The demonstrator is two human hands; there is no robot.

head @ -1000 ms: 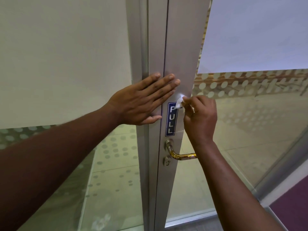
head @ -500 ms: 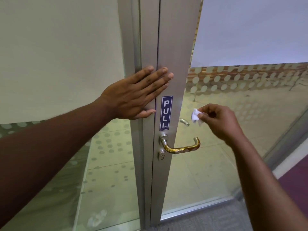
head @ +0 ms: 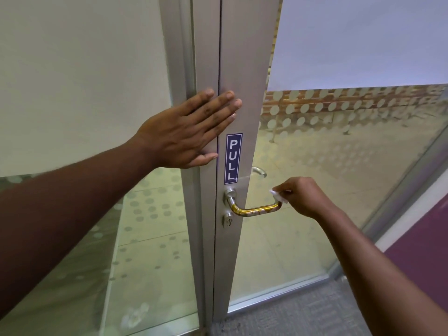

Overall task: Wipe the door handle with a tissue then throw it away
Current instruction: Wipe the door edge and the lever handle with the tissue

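A metal lever door handle (head: 252, 210) with a golden sheen juts from the aluminium door frame (head: 242, 69), below a blue PULL sticker (head: 233, 158). My right hand (head: 303, 196) pinches a small crumpled white tissue (head: 277, 195) and presses it on the handle's free right end. My left hand (head: 191, 132) lies flat with spread fingers across the seam between door and fixed frame, above and left of the handle. A keyhole (head: 228, 221) sits under the handle's base.
The door's glass pane (head: 339, 154) has frosted dots and a white frosted band on top. A second handle (head: 259, 171) shows through the glass. Grey carpet (head: 303, 316) lies below; a purple wall (head: 426, 251) stands at the right. A frosted glass panel (head: 72, 69) fills the left.
My right hand with the tissue has come down from beside the PULL sticker to the handle's right end. The left hand stays flat on the frame.
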